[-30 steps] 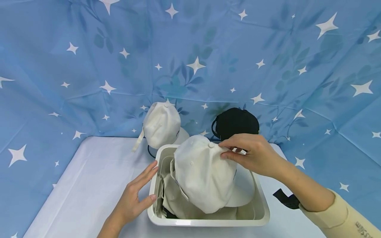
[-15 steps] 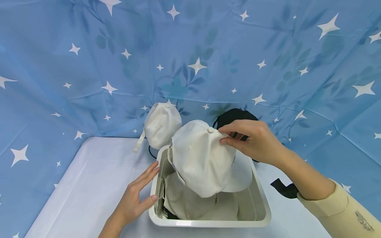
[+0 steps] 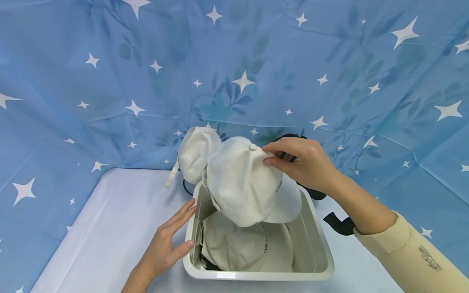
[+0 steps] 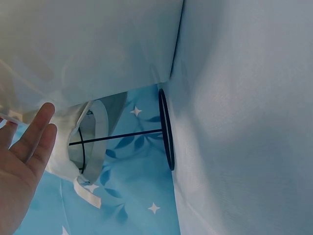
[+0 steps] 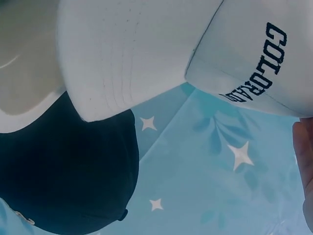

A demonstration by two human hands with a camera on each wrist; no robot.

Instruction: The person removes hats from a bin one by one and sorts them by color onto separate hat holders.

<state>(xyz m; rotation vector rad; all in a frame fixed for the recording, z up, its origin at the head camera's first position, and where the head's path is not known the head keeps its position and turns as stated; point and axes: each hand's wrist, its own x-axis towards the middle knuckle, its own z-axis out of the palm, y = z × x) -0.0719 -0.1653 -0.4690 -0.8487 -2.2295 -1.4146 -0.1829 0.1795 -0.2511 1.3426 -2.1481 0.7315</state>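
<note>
My right hand [image 3: 304, 162] pinches a white baseball cap [image 3: 238, 183] near its top button and holds it above a pale plastic bin [image 3: 324, 248]. In the right wrist view dark COLORADO lettering shows on the front of this cap [image 5: 279, 73]. Inside the bin lies another cap [image 3: 245, 248], beige with dark lettering, and something black is beside it at the left. My left hand [image 3: 165, 240] rests its fingertips against the bin's left rim, fingers straight and thumb apart. The left wrist view shows that hand [image 4: 24, 171] with extended fingers by the bin's wall [image 4: 107, 44].
Behind the bin at left, a white cap [image 3: 194, 154] with a hanging strap sits on a thin black wire stand [image 4: 166, 129]. At back right is a black cap [image 5: 68, 171], mostly covered by my right hand in the head view. A blue starry cloth [image 3: 234, 61] backs the white table [image 3: 121, 211].
My right hand has lifted the white cap up and slightly left, out of the bin, exposing more of the beige cap below. The left hand has stayed at the rim.
</note>
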